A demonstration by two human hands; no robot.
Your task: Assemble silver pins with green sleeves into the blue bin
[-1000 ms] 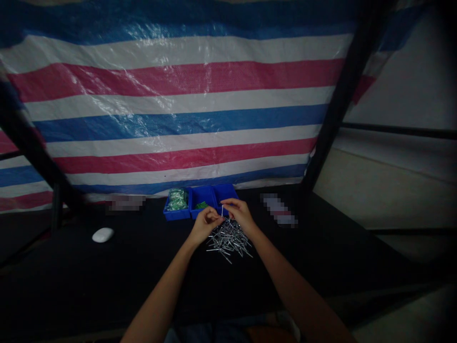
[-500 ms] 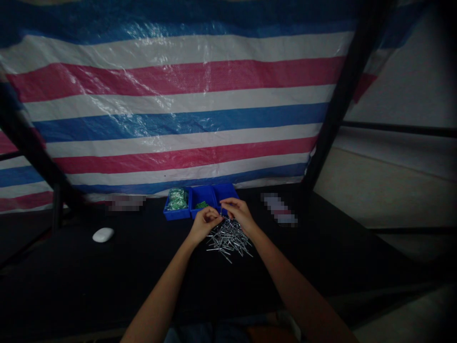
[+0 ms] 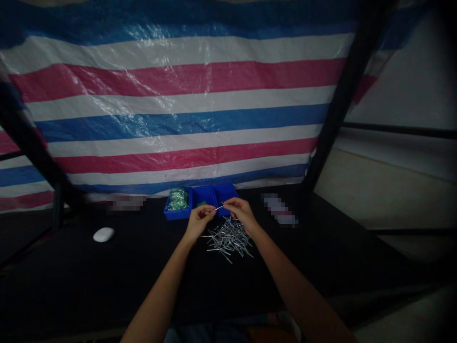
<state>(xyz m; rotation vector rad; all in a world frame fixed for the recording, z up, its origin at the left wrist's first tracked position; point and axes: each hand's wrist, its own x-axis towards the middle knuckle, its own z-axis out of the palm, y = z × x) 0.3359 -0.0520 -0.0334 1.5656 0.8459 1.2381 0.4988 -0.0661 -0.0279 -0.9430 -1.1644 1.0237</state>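
Between my two hands a thin silver metal rod [image 3: 219,207] lies at a slight slant, its right end higher. My left hand [image 3: 198,220] pinches the rod's left end between thumb and fingertips. The fingers of my right hand [image 3: 242,214] are closed at its other end. Below and between the hands, a loose pile of similar metal rods [image 3: 230,239] is spread on the black table [image 3: 143,271]. Too small to make out is the exact shape of the rod's tips.
Behind the hands stand joined blue bins [image 3: 177,216]; the left one holds green clear-wrapped packets [image 3: 177,198], the middle one a little green material. A white mouse-shaped object [image 3: 104,234] lies left. Blurred items lie on both sides. A striped sheet [image 3: 185,109] hangs behind.
The rod has turned from nearly upright to a flatter slant. My left hand has shifted slightly left, and the hands are a little farther apart.
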